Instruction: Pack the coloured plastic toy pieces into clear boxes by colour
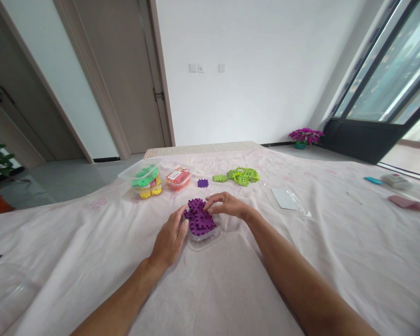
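Note:
A clear plastic tub [206, 238] filled with purple interlocking tiles [199, 221] sits on the pale cloth in front of me. My left hand [170, 238] cups the tub's left side, fingers curved against it. My right hand [226, 204] reaches over the tub's far edge, fingertips pinched on the purple tiles at the top of the pile. One loose purple tile [203, 183] lies farther back on the cloth.
Behind stand a clear tub of green and yellow tiles [145, 179] and a small tub with red contents [178, 178]. A heap of green tiles [241, 176] lies at mid-back. A clear lid [287, 199] lies to the right. Small items [394, 182] rest far right.

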A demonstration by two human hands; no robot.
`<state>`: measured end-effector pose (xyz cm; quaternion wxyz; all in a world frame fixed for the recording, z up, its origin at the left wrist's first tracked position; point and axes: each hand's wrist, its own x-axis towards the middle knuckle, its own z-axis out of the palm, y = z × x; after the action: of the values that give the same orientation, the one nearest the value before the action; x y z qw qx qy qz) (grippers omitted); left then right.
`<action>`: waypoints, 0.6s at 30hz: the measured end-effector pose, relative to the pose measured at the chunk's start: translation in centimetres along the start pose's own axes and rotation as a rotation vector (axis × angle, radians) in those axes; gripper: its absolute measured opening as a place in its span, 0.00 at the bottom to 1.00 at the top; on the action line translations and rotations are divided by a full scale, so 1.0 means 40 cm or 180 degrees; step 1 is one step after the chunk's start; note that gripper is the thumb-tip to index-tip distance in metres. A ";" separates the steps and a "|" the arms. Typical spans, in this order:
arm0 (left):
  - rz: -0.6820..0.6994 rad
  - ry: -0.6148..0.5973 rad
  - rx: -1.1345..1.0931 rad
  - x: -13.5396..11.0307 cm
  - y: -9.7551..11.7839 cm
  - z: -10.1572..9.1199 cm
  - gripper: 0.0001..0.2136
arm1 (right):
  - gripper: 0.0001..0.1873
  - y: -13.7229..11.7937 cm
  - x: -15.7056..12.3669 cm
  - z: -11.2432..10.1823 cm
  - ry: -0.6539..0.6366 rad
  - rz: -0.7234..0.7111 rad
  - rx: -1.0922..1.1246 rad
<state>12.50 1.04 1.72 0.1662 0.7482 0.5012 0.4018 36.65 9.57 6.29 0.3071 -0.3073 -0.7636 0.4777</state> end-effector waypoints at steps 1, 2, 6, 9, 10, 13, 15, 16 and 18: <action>-0.0002 0.0001 -0.0001 0.000 0.000 0.000 0.22 | 0.15 0.003 0.001 0.001 0.0018 0.0012 0.0059; -0.0007 0.0006 -0.0001 0.000 0.000 -0.001 0.22 | 0.15 0.007 0.002 0.003 0.0039 0.0035 0.0147; -0.0016 0.0009 0.0003 0.000 0.004 -0.003 0.21 | 0.17 0.028 0.010 0.014 0.0216 0.0177 0.0653; -0.0003 -0.0004 0.0011 0.000 0.004 -0.003 0.21 | 0.17 0.038 0.014 0.023 0.0444 0.0186 0.0857; 0.0001 -0.0003 0.0008 0.000 0.003 -0.002 0.21 | 0.17 0.039 0.015 0.026 0.0533 0.0171 0.0874; 0.0011 0.0012 -0.0017 0.002 0.002 -0.002 0.21 | 0.15 0.040 0.015 0.031 0.0857 0.0133 0.0869; 0.0007 0.0011 -0.0027 0.003 0.002 -0.003 0.21 | 0.15 0.044 0.016 0.031 0.1097 0.0116 0.0819; 0.0002 0.0006 -0.0028 0.003 0.002 -0.003 0.22 | 0.15 0.047 0.017 0.030 0.1198 0.0099 0.0771; -0.0010 -0.0007 -0.0020 0.002 0.002 -0.003 0.22 | 0.16 0.055 0.017 0.028 0.1345 0.0061 0.0630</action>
<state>12.47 1.05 1.87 0.1698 0.7473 0.5010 0.4022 35.74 10.27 3.98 0.4842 -0.3761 -0.6289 0.4781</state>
